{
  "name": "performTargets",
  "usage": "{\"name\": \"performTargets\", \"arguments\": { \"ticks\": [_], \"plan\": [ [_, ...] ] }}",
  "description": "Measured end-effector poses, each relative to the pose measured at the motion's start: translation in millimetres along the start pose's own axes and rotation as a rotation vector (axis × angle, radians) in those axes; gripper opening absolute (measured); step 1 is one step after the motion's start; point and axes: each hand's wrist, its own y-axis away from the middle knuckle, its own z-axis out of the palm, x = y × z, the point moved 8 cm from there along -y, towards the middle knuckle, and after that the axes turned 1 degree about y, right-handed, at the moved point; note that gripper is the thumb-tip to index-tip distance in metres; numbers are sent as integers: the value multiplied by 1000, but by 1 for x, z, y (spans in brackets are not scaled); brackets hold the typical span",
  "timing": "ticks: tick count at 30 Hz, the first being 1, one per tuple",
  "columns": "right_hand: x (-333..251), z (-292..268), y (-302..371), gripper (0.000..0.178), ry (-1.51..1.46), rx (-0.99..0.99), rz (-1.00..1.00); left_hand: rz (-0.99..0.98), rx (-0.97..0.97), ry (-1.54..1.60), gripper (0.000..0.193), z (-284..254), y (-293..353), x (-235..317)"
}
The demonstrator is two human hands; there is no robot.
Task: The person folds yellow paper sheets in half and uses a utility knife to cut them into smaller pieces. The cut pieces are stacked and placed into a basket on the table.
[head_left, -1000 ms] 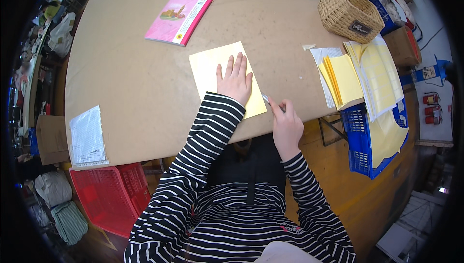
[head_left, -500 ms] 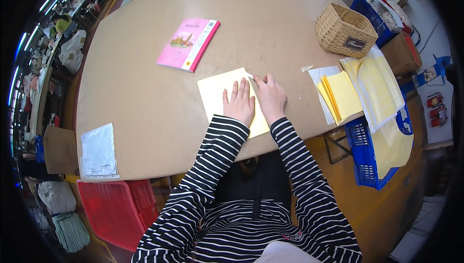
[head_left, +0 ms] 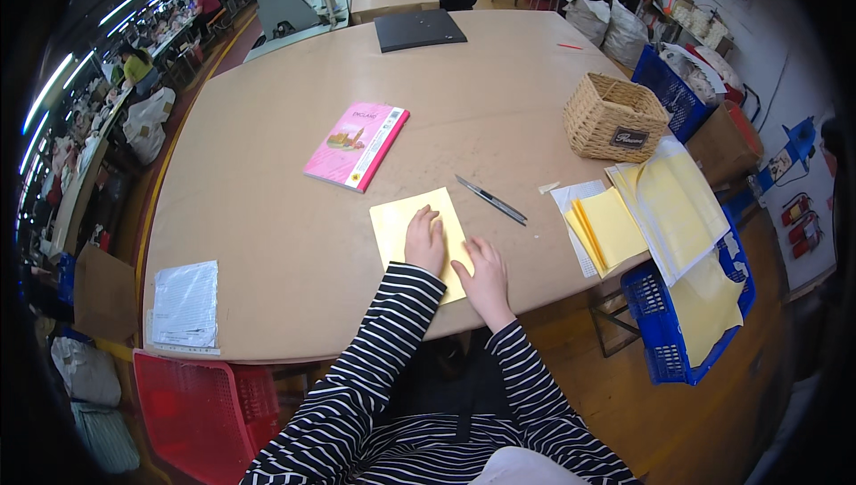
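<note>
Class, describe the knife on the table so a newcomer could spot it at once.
On the tan table, find the pink notebook and woven basket. Between them, lower in view, a utility knife lies slantwise beyond the right hand. It is slim and dark, unlike the yellow sheet to its left and yellow papers to its right.

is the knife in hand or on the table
On the table: the knife lies apart from the left hand and the right hand.

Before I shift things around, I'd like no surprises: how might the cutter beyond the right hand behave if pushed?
The cutter looks slim, so it is probably light. Its straight, narrow body suggests stiffness. Resting on the smooth-looking table, it may slide or pivot rather than roll.
</note>
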Motion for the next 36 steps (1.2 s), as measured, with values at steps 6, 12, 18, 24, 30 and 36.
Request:
{"name": "performTargets", "arguments": {
  "ticks": [6,12,18,24,30,36],
  "plan": [
    [10,14,-6,62,-615,-116,257,-40,256,201,29,-32,1,0],
    [-8,-7,9,65,69,103,81,-271,178,478,39,-22,5,-20],
    [43,18,1,56,-848,-209,568,-313,161,588,44,-14,5,-32],
    [20,4,6,34,-678,-193,303,-349,43,284,38,-25,7,-2],
    [1,-18,67,21,-589,-12,339,-361,-318,-35,58,-24,55,55],
    [9,-2,104,20,-792,-135,455,-300,-363,-14,46,-32,84,56]
  ]
}}
